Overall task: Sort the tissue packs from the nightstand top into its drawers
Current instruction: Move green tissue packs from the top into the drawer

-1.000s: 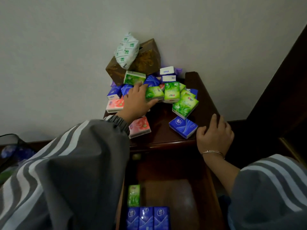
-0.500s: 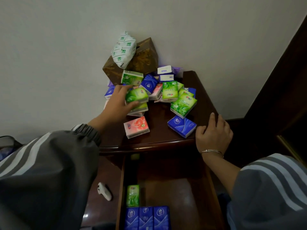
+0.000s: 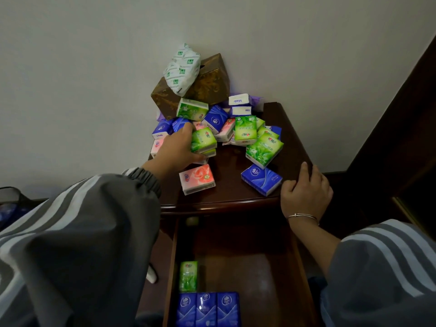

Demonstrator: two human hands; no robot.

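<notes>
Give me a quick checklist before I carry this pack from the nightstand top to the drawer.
1. Left hand grip on the green plastic-wrapped tissue pack: ok.
2. That pack lifted free of the pile of tissue packs: cannot tell.
3. Dark wooden drawer open: ok.
4. Bare floor beside the green pack lying in the drawer: ok.
5. Right hand resting on the dark wooden nightstand corner, off the path: ok.
</notes>
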